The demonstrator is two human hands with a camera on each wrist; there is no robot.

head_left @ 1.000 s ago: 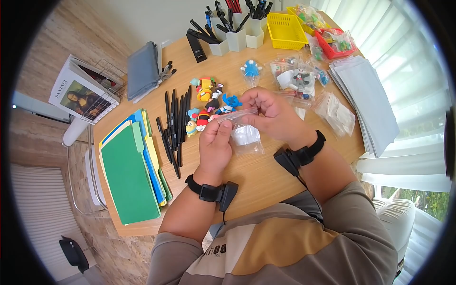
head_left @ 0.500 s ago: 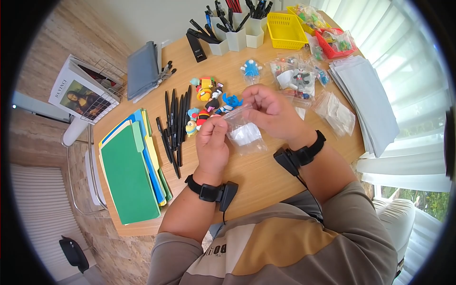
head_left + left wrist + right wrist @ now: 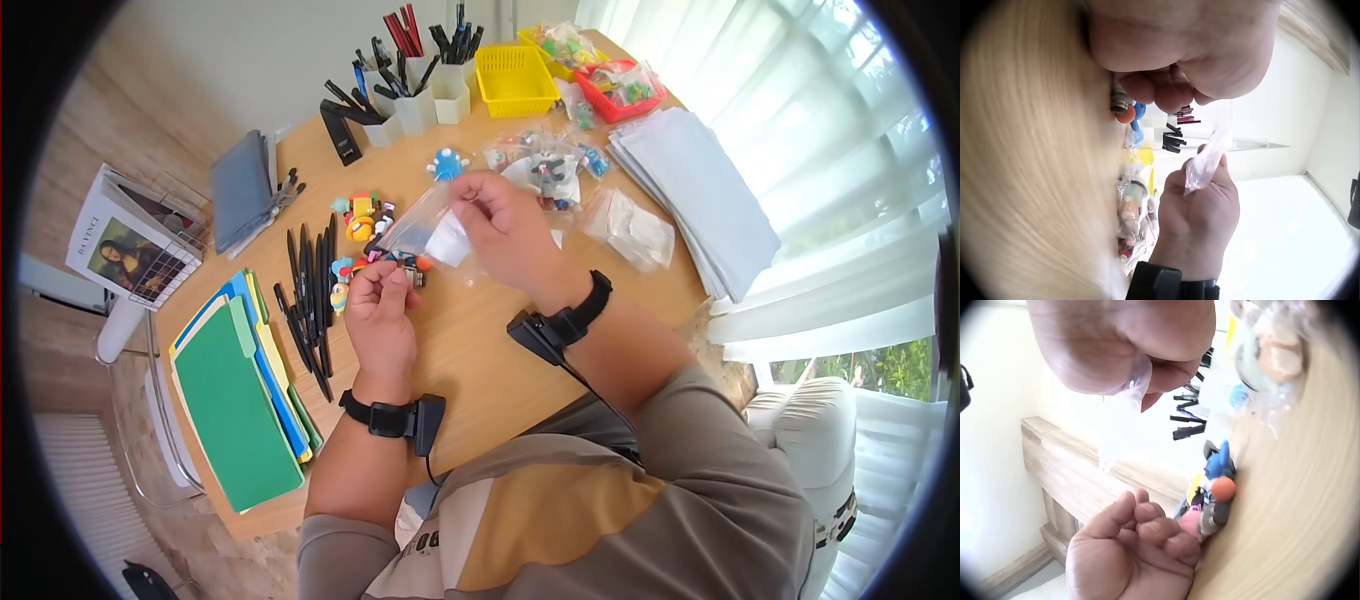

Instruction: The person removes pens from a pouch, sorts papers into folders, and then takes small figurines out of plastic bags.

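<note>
My right hand [image 3: 500, 225] pinches a clear zip bag [image 3: 412, 222] with a white slip [image 3: 449, 240] inside and holds it up over the table. The bag [image 3: 1139, 383] also shows between thumb and fingers in the right wrist view. Below it, my left hand [image 3: 383, 325] hovers low over the table with loosely bent fingers and nothing between them, as the right wrist view shows of the left hand [image 3: 1132, 556]. Beyond the left hand lie several small toy figures [image 3: 360, 229], partly behind the bag. A blue figure [image 3: 446, 164] sits beyond the right hand.
Black pens [image 3: 313, 290] and coloured folders [image 3: 243, 400] lie on the left. Pen holders [image 3: 415, 112], a yellow basket [image 3: 517, 90] and a red basket [image 3: 625, 112] stand at the back. Bagged toys [image 3: 550, 172], empty-looking bags [image 3: 630, 232] and grey envelopes [image 3: 705, 205] occupy the right.
Both hands held the bag before; the left hand has let go and come away from it. The right hand has raised the bag, now spread out leftward. The head view has turned right.
</note>
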